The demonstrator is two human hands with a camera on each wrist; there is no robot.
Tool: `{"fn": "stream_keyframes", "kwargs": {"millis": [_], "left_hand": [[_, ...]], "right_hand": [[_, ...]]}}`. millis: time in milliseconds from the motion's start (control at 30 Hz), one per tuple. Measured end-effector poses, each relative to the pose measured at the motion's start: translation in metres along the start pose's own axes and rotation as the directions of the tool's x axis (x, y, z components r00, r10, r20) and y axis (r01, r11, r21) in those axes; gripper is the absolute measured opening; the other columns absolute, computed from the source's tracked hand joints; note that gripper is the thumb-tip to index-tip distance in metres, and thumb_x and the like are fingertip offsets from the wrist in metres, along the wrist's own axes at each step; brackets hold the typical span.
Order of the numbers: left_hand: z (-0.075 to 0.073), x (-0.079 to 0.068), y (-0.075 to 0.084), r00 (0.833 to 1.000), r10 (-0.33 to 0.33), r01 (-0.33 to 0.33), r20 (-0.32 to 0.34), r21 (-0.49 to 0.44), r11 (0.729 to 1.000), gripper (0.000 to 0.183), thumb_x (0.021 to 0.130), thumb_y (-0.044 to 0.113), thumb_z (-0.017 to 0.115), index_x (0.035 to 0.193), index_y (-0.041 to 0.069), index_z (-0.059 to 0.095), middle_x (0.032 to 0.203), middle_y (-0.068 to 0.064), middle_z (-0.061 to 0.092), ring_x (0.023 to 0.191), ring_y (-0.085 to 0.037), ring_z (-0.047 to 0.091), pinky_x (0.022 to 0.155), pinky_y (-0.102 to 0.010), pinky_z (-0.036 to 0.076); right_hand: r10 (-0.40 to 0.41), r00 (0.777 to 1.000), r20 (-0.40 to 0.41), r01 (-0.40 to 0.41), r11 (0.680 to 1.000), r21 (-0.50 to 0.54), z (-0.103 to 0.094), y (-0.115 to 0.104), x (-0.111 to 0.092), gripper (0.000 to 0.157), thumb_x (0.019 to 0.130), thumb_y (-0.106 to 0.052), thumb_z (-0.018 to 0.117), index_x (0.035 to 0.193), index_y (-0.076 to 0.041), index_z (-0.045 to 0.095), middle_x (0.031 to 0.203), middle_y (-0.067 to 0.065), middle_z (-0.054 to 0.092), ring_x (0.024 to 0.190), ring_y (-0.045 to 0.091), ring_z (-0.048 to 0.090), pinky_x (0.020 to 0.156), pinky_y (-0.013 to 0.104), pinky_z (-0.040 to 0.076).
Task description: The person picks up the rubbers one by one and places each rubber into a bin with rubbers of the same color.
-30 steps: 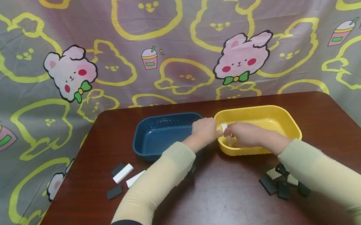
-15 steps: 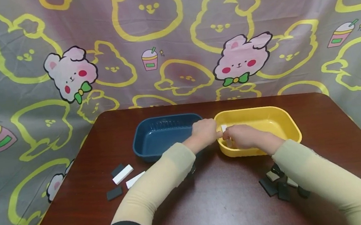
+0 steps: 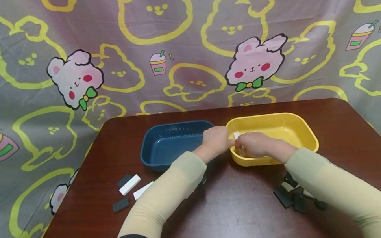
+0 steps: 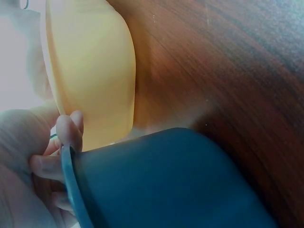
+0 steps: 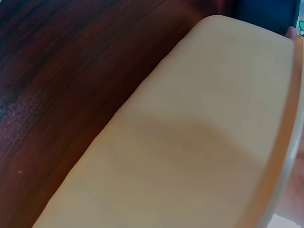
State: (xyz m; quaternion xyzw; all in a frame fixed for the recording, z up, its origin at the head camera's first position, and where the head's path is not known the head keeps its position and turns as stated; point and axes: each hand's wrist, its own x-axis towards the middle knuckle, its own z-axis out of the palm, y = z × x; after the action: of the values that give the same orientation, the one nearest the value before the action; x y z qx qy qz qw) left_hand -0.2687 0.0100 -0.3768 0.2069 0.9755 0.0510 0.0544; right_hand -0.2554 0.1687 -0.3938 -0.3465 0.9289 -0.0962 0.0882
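Observation:
My left hand (image 3: 215,139) is at the gap between the blue tub (image 3: 146,152) and the yellow tub (image 3: 307,130). In the left wrist view its fingertips (image 4: 70,132) curl at the yellow tub's rim, and its other fingers lie behind the blue rim. My right hand (image 3: 257,143) reaches inside the yellow tub at its left end. Its curled fingers pinch at a white block (image 3: 236,135), mostly hidden behind them. In the right wrist view the yellow tub's outer wall (image 5: 180,128) covers most of that hand.
On the table's left lie white blocks (image 3: 130,184) and dark blocks (image 3: 121,204), partly behind my left sleeve. Several black pieces (image 3: 283,197) and beige pieces (image 3: 287,186) form a pile by my right sleeve. A small black thing (image 3: 203,179) shows beside my left forearm. A patterned curtain (image 3: 182,48) hangs behind.
My right hand and forearm have shifted slightly left within the yellow tub, covering more of the white block. My left hand has kept its place, and both tubs stand where they were.

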Motion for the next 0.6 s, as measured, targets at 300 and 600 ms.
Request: {"fn": "stream_keyframes", "kwargs": {"millis": [300,600], "left_hand": [[0.0008,0.0018,-0.0007,1.0,-0.001,0.002,-0.007,0.014,1.0,0.038,0.091,0.045,0.061,0.066,0.017,0.061,0.06,0.003,0.058,0.056,-0.014,0.055,0.049,-0.028,0.042],[0.0012,0.0013,-0.0005,1.0,-0.004,0.004,0.004,0.005,1.0,0.038,0.091,0.045,0.061,0.066,0.017,0.062,0.059,0.004,0.058,0.055,-0.014,0.055,0.049,-0.028,0.042]], "right_hand": [[0.02,1.0,0.002,-0.02,1.0,0.002,-0.0022,-0.0014,-0.0001,0.014,0.077,0.003,0.065,0.086,-0.008,0.069,0.076,0.001,0.06,0.067,0.019,0.05,0.067,0.035,0.045],[0.024,1.0,0.005,-0.024,1.0,0.004,0.0006,0.0009,0.0008,0.015,0.077,0.003,0.066,0.086,-0.009,0.069,0.078,0.002,0.061,0.068,0.019,0.051,0.068,0.036,0.046]]}}
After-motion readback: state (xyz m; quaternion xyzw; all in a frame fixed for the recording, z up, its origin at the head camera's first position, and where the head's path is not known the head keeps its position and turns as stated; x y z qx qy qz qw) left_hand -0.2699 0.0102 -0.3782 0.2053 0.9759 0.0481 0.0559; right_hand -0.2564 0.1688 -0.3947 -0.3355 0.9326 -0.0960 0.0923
